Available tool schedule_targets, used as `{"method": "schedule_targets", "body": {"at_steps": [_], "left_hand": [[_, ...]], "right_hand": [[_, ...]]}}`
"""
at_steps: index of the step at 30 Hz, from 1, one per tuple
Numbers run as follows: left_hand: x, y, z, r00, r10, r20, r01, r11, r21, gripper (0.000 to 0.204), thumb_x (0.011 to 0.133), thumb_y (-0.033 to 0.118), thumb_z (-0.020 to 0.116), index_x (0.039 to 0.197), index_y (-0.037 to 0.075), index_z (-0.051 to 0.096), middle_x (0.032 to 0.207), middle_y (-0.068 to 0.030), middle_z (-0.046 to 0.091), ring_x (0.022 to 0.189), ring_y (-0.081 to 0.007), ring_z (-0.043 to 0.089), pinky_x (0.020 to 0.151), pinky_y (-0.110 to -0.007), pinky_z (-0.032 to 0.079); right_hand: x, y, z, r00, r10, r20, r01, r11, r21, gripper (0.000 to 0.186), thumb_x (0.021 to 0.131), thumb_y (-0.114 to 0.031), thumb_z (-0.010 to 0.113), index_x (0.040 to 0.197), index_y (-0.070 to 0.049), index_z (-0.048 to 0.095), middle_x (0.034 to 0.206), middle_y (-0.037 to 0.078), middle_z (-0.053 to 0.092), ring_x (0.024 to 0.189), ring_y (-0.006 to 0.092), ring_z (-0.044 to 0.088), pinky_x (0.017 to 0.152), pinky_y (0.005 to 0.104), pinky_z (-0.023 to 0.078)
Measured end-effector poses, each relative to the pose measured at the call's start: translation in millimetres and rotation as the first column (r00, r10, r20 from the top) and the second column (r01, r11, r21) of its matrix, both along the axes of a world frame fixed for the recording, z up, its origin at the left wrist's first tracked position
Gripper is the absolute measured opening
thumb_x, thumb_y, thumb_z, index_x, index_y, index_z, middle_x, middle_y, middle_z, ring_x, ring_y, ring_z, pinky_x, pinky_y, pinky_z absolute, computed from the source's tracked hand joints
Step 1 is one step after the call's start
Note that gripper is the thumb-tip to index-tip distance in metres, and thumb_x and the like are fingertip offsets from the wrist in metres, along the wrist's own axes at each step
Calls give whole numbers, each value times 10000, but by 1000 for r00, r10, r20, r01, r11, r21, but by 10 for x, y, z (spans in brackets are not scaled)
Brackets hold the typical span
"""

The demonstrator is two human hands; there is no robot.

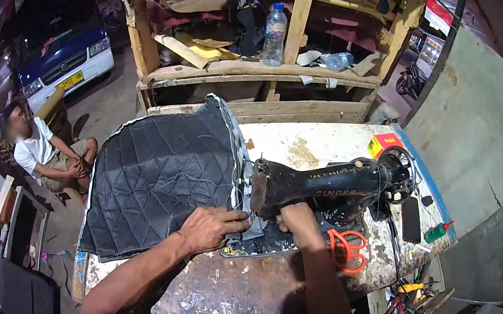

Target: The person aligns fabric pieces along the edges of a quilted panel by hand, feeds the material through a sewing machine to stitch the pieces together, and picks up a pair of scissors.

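Note:
A black quilted fabric piece (153, 171) with a pale edge strip spreads over the left half of the worn table. Its right edge runs by the needle end of a black sewing machine (333, 184). My left hand (213, 227) grips the fabric's near right corner, fingers bent over it, just left of the needle area. Under the machine's arm is my right hand (298, 220), closed beside the grey edge of the cloth. Its fingertips are partly hidden, so what they hold does not show.
Orange-handled scissors (347, 250), a black phone (410, 220) and a green bottle (437, 232) lie on the table (219, 292) at right. A red and yellow box (385, 143) sits behind the handwheel. A wooden shelf (199, 70) stands behind. Someone (42, 146) sits at far left.

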State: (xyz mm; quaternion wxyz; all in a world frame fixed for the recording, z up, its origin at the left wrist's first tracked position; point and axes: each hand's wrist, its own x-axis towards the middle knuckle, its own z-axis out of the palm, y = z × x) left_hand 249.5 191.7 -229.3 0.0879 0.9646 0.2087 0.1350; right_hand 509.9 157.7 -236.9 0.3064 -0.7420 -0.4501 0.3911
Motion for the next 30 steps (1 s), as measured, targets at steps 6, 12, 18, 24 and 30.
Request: {"method": "schedule_targets", "body": {"at_steps": [6, 12, 18, 24, 30], "left_hand": [[27, 0, -6, 1000, -14, 11, 14, 1000, 3, 601, 764, 76, 730, 1353, 189, 699, 1432, -12, 669, 1112, -254, 710, 891, -397, 615], [22, -28, -87, 995, -67, 76, 64, 997, 32, 691, 680, 66, 805, 1350, 202, 707, 1381, -2, 693, 979, -269, 703, 832, -413, 606], [-91, -144, -69, 999, -7, -49, 4, 998, -58, 786, 667, 87, 817, 1422, 243, 663, 1414, 4, 674, 1114, -261, 684, 949, -422, 571], [37, -117, 34, 997, -38, -68, 31, 995, -98, 745, 649, 67, 799, 1370, 223, 697, 1406, -6, 687, 1089, -264, 702, 889, -412, 602], [-32, -65, -5, 999, -49, 18, 50, 997, -58, 647, 725, 59, 752, 1355, 194, 688, 1348, 5, 698, 1045, -266, 709, 876, -406, 617]], "right_hand": [[-165, 659, -435, 65, 171, -983, 396, 900, 183, 347, 1070, -321, 575, 1284, -64, 666, 1152, 142, 752, 957, 215, 717, 800, 332, 600], [-65, 724, -666, 267, 302, -915, 315, 870, 379, 433, 1109, -343, 480, 1343, -10, 628, 1261, 203, 720, 1086, 296, 708, 969, 389, 586], [-116, 696, -556, 316, 327, -891, 246, 878, 409, 474, 1111, -389, 461, 1354, -16, 623, 1255, 208, 725, 1028, 284, 723, 889, 396, 611], [-95, 541, -498, 770, 347, -535, 123, 743, 658, 427, 1092, -363, 526, 1333, -32, 647, 1201, 170, 741, 1014, 230, 726, 868, 355, 611], [-206, 530, -415, 324, 159, -933, 273, 928, 253, 424, 1135, -321, 431, 1466, -88, 558, 1437, 116, 636, 1272, 265, 615, 1126, 412, 473]]}}
